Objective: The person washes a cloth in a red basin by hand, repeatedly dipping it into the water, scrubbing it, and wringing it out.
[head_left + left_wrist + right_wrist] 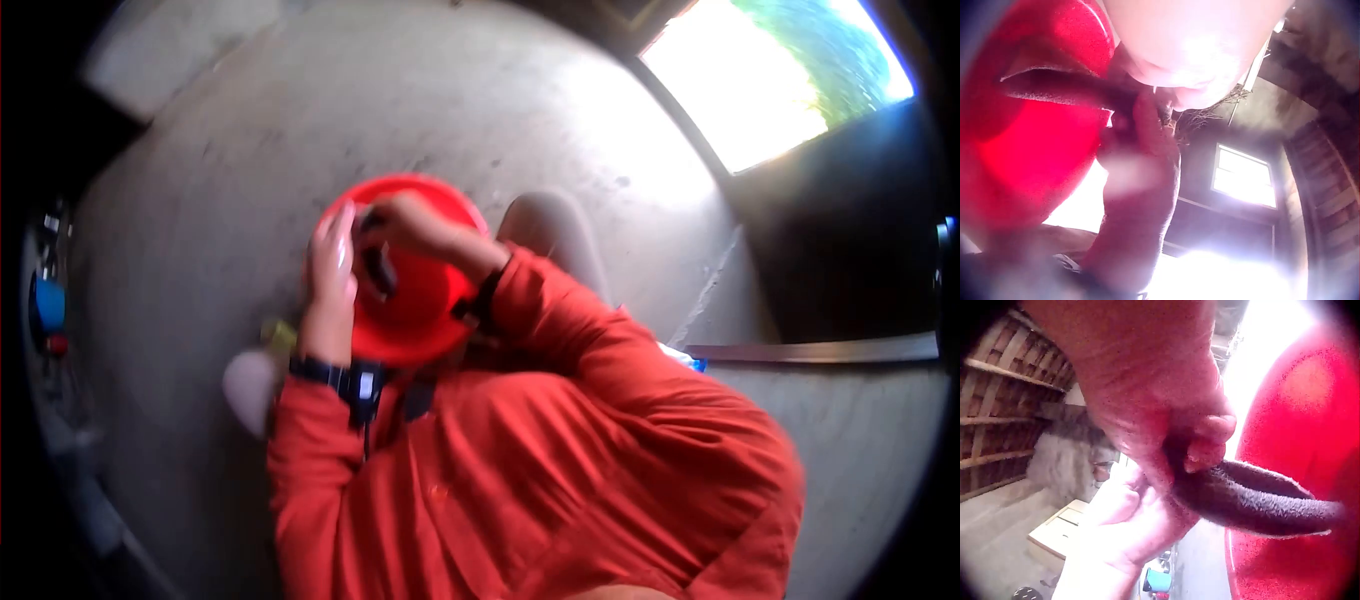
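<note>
Above a red basin (415,335), the right hand (410,225) grips a dark, elongated object (380,272). The right wrist view shows this object (1241,503) with a fuzzy surface and a long lengthwise opening, its near end hidden under the curled fingers of the right hand (1147,387). The left hand (332,260) is close beside the right, over the basin's left side; in the right wrist view the left hand (1129,528) is partly covered by the right. Thin brownish strands (1207,115) stick out where the hands meet; whether the left fingers pinch anything is unclear.
Grey concrete floor (270,150) surrounds the basin. The person's knee (550,235) is right of it, and a yellow-green thing (278,332) lies at its lower left. Several items, including a blue container (48,304), stand at the far left. A bright doorway (750,80) is at upper right.
</note>
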`<state>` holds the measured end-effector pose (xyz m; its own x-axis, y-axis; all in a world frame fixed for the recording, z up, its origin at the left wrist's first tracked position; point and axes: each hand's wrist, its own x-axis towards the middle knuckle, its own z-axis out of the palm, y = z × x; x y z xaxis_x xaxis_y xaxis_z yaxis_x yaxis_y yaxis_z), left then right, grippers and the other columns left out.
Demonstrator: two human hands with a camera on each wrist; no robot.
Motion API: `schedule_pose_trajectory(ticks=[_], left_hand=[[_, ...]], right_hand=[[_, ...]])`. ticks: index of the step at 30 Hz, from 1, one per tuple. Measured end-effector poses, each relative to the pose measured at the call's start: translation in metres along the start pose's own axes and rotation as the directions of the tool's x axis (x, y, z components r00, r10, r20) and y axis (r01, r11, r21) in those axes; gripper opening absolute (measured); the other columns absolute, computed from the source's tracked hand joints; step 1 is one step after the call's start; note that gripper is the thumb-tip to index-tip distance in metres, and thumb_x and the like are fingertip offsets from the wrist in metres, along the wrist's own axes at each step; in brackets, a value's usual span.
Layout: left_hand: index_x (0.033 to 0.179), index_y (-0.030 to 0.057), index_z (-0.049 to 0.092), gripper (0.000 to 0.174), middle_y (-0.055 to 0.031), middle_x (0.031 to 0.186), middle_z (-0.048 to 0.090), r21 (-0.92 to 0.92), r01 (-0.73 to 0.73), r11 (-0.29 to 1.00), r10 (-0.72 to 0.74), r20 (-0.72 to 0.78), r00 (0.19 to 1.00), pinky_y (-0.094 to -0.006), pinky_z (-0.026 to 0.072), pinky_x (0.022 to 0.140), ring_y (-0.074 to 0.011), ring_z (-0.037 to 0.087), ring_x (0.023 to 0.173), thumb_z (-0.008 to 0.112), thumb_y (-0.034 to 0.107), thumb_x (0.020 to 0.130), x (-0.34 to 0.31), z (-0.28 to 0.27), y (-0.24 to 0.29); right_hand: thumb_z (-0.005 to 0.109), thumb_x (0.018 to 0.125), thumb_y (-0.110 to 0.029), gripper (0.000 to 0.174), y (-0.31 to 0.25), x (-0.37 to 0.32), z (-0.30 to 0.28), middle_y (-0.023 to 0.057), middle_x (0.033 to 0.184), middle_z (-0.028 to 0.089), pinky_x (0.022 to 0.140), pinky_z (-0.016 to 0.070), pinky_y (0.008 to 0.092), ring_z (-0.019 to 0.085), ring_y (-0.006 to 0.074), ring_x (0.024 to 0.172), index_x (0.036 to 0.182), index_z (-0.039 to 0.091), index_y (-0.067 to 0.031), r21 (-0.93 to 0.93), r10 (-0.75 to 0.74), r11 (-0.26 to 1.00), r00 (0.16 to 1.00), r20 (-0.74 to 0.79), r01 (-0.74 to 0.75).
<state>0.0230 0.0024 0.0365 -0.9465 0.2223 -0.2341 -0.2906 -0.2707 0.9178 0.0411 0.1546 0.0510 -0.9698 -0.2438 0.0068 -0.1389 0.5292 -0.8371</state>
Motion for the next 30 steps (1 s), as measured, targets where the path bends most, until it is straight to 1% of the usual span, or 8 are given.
schedule_pose_trajectory(ticks=[8,11,14,16,19,21,25,30], left_hand=[[0.096,0.0043,0.058,0.016,-0.0062,0.093,0.061,-0.234,-0.168,0.958,0.101,-0.271,0.957,-0.0321,0.0447,0.079,-0.0165,0.058,0.089,0.056,0.019,0.090,-0.007,-0.016,0.011],[0.098,0.0032,0.058,0.017,-0.0076,0.095,0.061,-0.288,-0.170,0.942,0.061,-0.353,0.934,-0.0324,0.0447,0.079,-0.0182,0.058,0.090,0.054,0.018,0.090,-0.015,-0.017,0.009],[0.101,0.0021,0.057,0.018,-0.0083,0.097,0.061,-0.265,-0.168,0.949,0.046,-0.414,0.909,-0.0323,0.0452,0.081,-0.0185,0.058,0.091,0.052,0.016,0.091,-0.026,-0.016,0.015],[0.103,0.0020,0.057,0.018,-0.0085,0.097,0.061,-0.252,-0.168,0.953,0.038,-0.448,0.893,-0.0320,0.0454,0.082,-0.0181,0.058,0.092,0.051,0.016,0.092,-0.028,-0.014,0.017],[0.104,0.0020,0.056,0.019,-0.0085,0.098,0.061,-0.248,-0.168,0.954,0.031,-0.476,0.879,-0.0311,0.0455,0.081,-0.0174,0.058,0.092,0.050,0.017,0.094,-0.031,-0.013,0.014],[0.102,0.0025,0.056,0.019,-0.0081,0.096,0.061,-0.282,-0.179,0.942,0.030,-0.463,0.886,-0.0314,0.0463,0.077,-0.0173,0.059,0.089,0.050,0.017,0.092,-0.033,-0.018,0.004],[0.104,0.0020,0.055,0.020,-0.0087,0.097,0.060,-0.310,-0.141,0.940,-0.015,-0.452,0.892,-0.0321,0.0469,0.077,-0.0176,0.058,0.089,0.049,0.017,0.092,-0.037,-0.022,-0.007],[0.099,0.0032,0.055,0.015,-0.0073,0.093,0.060,-0.436,-0.089,0.895,-0.100,-0.392,0.915,-0.0293,0.0467,0.073,-0.0161,0.057,0.083,0.049,0.016,0.093,-0.029,-0.023,-0.008]], right_hand=[[0.063,0.085,-0.010,0.017,0.028,0.000,0.006,0.0091,0.081,0.067,0.066,0.0499,0.0257,0.061,0.0120,0.069,0.096,0.064,0.0026,0.512,0.140,0.858,0.950,-0.279,0.024],[0.060,0.084,-0.011,0.016,0.078,-0.006,0.019,0.0077,0.077,0.068,0.064,0.0504,0.0284,0.063,0.0157,0.069,0.088,0.065,0.0034,0.294,0.114,0.954,0.976,-0.185,-0.055],[0.059,0.080,-0.011,0.013,0.163,-0.013,0.056,0.0075,0.077,0.067,0.065,0.0510,0.0324,0.064,0.0219,0.070,0.085,0.067,-0.0021,-0.445,-0.163,0.821,0.894,0.417,0.357],[0.058,0.080,-0.018,0.019,0.204,-0.020,0.082,0.0053,0.082,0.067,0.070,0.0507,0.0349,0.064,0.0244,0.076,0.091,0.067,-0.0062,-0.527,-0.081,0.669,0.756,0.649,0.524],[0.055,0.080,-0.016,0.016,0.245,-0.024,0.096,0.0096,0.084,0.067,0.069,0.0521,0.0363,0.065,0.0273,0.077,0.084,0.070,-0.0104,-0.590,-0.313,0.357,0.687,0.656,0.725],[0.052,0.080,-0.015,0.019,0.261,-0.025,0.109,0.0125,0.085,0.067,0.068,0.0529,0.0373,0.066,0.0283,0.077,0.081,0.071,-0.0115,-0.567,-0.307,0.346,0.661,0.685,0.748],[0.053,0.081,-0.025,0.023,0.291,-0.040,0.148,0.0101,0.089,0.067,0.072,0.0515,0.0378,0.064,0.0260,0.081,0.089,0.070,-0.0108,-0.397,0.032,0.764,0.584,0.811,0.509],[0.054,0.080,-0.023,0.022,0.310,-0.056,0.162,0.0100,0.086,0.067,0.069,0.0505,0.0375,0.063,0.0260,0.078,0.086,0.070,-0.0102,-0.386,0.236,0.895,0.498,0.834,0.223]])
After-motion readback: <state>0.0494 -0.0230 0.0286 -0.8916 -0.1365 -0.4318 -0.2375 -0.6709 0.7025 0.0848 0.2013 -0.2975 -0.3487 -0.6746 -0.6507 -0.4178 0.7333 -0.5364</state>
